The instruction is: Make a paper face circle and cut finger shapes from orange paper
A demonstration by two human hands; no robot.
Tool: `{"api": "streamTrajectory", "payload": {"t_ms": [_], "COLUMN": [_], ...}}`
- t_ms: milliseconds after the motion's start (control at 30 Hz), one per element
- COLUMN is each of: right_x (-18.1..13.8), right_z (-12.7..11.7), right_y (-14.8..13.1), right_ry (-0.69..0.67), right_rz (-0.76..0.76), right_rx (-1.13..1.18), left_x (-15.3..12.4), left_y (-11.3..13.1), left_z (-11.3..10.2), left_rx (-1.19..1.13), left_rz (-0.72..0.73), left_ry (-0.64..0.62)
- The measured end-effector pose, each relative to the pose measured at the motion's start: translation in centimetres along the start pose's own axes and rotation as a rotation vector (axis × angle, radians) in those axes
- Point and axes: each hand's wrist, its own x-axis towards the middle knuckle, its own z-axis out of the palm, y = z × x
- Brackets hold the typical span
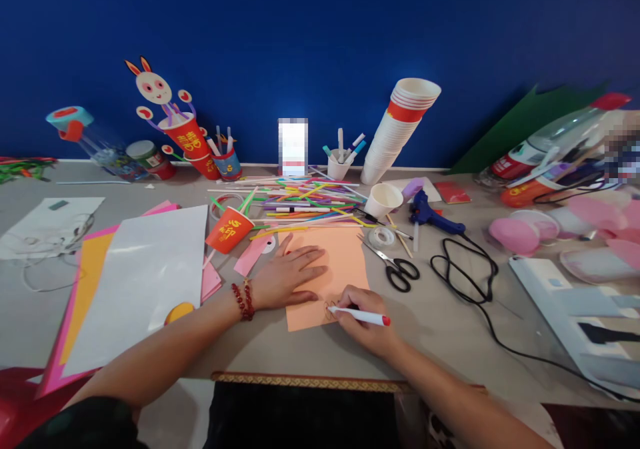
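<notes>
A sheet of orange paper (pixel 345 255) lies on the table in front of me. My left hand (pixel 290 275) rests flat on its left part, fingers spread, with a red bead bracelet (pixel 243 300) at the wrist. Near the sheet's lower edge, my right hand (pixel 367 319) grips a white marker pen (pixel 364 316) with a red end. The pen's tip meets the paper beside a small curled outline (pixel 330 307). Black-handled scissors (pixel 395 265) lie just right of the sheet. A tilted red paper cup (pixel 230 230) and a pink paper strip (pixel 251 255) are to its left.
Colourful pipe cleaners (pixel 305 199) are heaped behind the sheet. A leaning stack of paper cups (pixel 395 135) stands at the back. On the right are a blue glue gun (pixel 435 215), its black cord, and a power strip (pixel 555 315). Layered paper sheets (pixel 140 275) cover the left.
</notes>
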Motion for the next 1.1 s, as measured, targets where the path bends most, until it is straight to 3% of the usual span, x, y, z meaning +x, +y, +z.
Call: {"api": "streamTrajectory", "payload": {"t_ms": [1100], "right_x": [0.16], "right_z": [-0.10], "right_y": [-0.41], "right_ry": [-0.007], "right_rz": [-0.051], "right_rx": [0.004], "left_x": [0.01], "left_y": [-0.01], "left_z": [-0.13], "left_rx": [-0.003], "left_rz": [-0.009], "left_ry": [-0.020]}}
